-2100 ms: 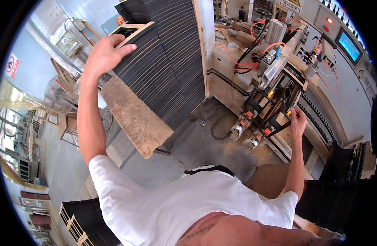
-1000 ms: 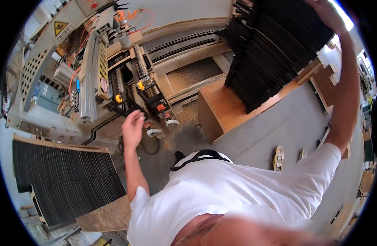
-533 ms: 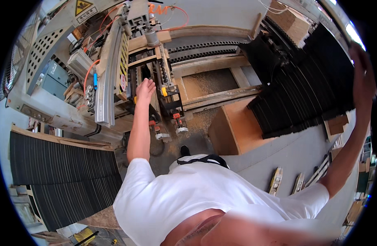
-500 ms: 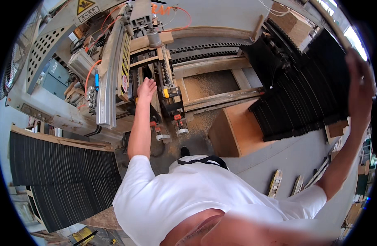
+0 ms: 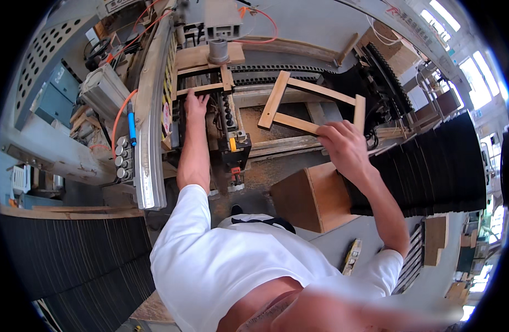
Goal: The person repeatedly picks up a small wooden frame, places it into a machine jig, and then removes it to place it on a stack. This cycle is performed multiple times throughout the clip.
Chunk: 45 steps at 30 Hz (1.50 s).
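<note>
My right hand (image 5: 345,146) grips a pale four-sided wooden frame (image 5: 275,100) by its near right corner, tilted in the air over the machine's opening. My left hand (image 5: 196,104) reaches into the machine, thumb and fingers closed at the near rail of a second wooden frame (image 5: 202,89). That second frame lies under a round metal press cylinder (image 5: 218,51), whose wooden block covers its far part. My left fingertips are partly hidden at the rail.
Slatted black stacks stand at right (image 5: 426,166) and lower left (image 5: 72,254). A brown wooden box (image 5: 301,196) sits before the machine. Close to my left arm runs a metal beam (image 5: 149,166) with round knobs (image 5: 121,157). An orange hose (image 5: 120,113) hangs beside it.
My right arm has swung inward from the far right, and the wooden frame is now plainly in that hand over the machine. My left hand has gone from open to closed at the rail.
</note>
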Available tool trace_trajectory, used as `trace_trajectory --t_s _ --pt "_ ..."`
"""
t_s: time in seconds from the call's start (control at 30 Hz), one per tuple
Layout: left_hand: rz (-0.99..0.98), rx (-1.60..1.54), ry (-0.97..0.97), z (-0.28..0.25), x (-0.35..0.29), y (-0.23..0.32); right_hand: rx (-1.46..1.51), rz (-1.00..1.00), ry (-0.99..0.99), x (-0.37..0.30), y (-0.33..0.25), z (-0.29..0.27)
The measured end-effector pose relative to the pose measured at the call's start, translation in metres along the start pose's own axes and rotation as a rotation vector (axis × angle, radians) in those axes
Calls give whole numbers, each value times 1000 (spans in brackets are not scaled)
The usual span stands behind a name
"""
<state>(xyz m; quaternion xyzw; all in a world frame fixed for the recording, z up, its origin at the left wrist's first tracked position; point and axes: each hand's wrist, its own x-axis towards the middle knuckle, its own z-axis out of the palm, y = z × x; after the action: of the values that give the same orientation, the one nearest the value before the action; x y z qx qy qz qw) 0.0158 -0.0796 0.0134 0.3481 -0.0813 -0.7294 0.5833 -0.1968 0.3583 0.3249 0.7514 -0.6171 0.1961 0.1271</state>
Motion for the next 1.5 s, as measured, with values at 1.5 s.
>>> trace_trajectory --t_s 1.5 --pt "95 -114 148 -154 -419 -39 662 -48 -260 259 38 397"
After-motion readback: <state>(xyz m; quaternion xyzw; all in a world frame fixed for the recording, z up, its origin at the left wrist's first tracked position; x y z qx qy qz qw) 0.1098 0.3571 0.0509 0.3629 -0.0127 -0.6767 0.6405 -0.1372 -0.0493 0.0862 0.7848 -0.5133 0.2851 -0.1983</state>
